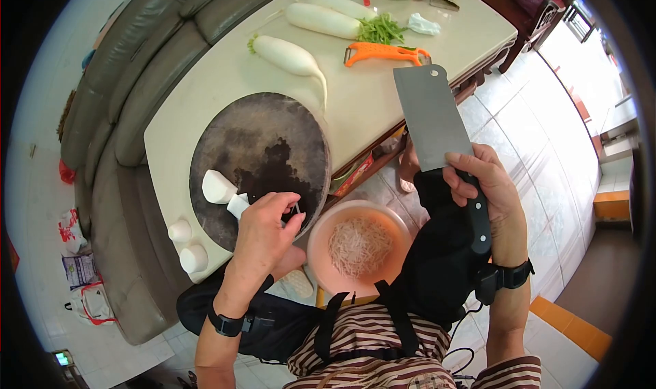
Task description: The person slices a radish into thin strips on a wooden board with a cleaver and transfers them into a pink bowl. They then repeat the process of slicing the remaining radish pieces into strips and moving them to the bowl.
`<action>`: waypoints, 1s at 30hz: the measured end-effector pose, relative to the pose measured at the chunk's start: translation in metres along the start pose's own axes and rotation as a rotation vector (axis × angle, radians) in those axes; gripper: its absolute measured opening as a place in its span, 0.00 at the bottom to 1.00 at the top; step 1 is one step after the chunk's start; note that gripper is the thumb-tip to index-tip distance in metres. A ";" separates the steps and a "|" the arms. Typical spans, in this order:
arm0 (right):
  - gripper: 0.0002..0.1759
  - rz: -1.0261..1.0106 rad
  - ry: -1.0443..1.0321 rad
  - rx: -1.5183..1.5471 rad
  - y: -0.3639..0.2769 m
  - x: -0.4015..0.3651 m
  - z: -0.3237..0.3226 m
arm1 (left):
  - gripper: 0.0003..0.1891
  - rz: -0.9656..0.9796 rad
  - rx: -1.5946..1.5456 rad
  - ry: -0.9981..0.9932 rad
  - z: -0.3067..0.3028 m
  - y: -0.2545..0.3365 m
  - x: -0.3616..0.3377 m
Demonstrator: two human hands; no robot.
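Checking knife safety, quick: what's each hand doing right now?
Left hand: curled on a radish piece on the chopping board.
Right hand: closed around the cleaver handle, blade raised.

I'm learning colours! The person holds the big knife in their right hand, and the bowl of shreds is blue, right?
Not quite: the head view shows the bowl of shreds is pink, not blue. The right hand does hold the big knife.

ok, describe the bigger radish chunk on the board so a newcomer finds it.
Find the round dark board on the pale table. At its left edge, beyond the left hand, lies the white radish chunk. It is bigger than the piece touching that hand, and unlike the two round stubs, it sits on the board.
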State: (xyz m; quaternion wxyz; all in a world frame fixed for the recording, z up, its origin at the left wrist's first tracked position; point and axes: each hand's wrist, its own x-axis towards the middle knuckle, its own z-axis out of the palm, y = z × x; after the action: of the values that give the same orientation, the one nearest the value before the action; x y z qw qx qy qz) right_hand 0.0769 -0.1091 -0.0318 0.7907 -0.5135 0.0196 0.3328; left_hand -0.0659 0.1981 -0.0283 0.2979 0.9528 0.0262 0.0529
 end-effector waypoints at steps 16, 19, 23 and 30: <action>0.07 -0.023 -0.004 0.010 0.001 -0.003 -0.003 | 0.08 -0.002 -0.054 -0.149 0.016 0.024 -0.020; 0.07 -0.030 0.034 -0.015 0.002 -0.002 -0.002 | 0.09 0.011 -0.071 -0.211 0.022 0.033 -0.037; 0.07 -0.024 0.031 0.009 0.003 -0.002 -0.002 | 0.10 0.133 -0.091 -0.228 0.037 0.030 -0.054; 0.08 -0.016 0.010 -0.027 0.004 -0.004 -0.003 | 0.12 0.121 -0.175 -0.328 0.065 0.012 -0.076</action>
State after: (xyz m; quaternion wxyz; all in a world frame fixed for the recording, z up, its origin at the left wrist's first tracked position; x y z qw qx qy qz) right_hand 0.0729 -0.1126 -0.0348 0.7861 -0.5260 0.0147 0.3243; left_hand -0.1339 0.1450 -0.0808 0.3761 0.9190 -0.0846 -0.0830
